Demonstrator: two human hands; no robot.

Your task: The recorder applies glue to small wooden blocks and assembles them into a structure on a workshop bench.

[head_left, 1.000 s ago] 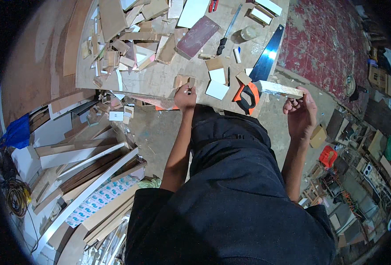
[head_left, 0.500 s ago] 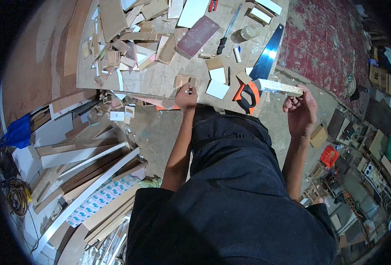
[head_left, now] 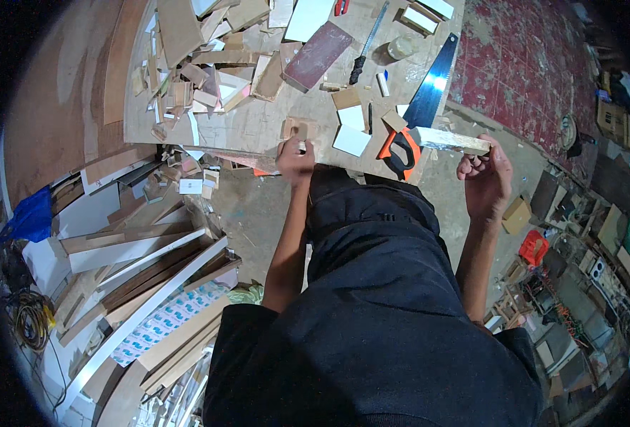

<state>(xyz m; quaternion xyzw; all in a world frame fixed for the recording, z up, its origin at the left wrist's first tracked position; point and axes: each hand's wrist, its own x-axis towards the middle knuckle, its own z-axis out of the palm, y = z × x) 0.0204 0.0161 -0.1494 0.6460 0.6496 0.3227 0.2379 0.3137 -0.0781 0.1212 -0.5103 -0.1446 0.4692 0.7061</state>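
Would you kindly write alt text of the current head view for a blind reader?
A person in dark clothes holds a pale wood strip in the right hand, while the blurred left hand is at small brown wood pieces on a wooden table. An orange-handled saw lies on the table's right side, with wood offcuts heaped on the left.

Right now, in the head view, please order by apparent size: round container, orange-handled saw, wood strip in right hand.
Largest: orange-handled saw
Then: wood strip in the right hand, perhaps enlarged by nearness
Smallest: round container
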